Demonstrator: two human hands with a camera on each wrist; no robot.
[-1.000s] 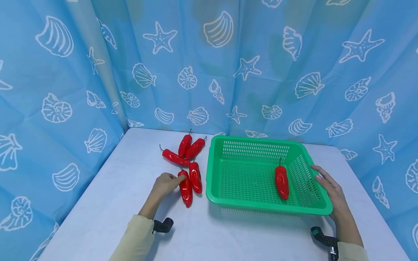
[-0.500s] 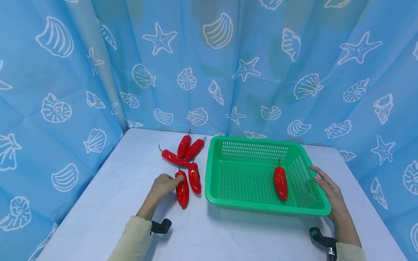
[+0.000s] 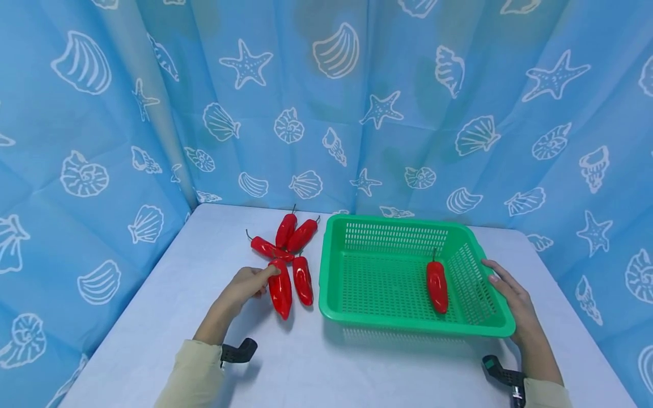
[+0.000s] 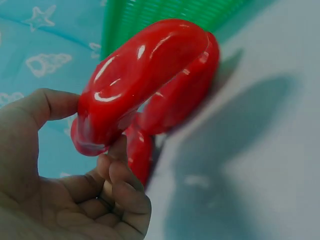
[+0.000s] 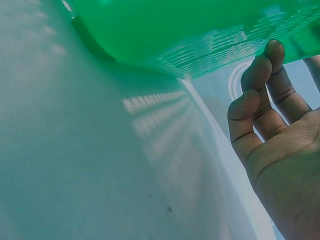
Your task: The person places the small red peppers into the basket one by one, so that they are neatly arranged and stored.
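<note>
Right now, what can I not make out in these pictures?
- Head view: the right hand, partly behind the green basket.
- Left wrist view: part of another pepper, covered by the held pepper.
- Right wrist view: the basket's inside, hidden by its wall; part of the hand, cut by the right edge.

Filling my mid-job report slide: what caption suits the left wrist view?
Left hand pinching a pepper, with other peppers and the basket behind.

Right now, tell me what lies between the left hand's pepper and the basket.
One other pepper lies between the held pepper and the basket; the head view shows it.
</note>
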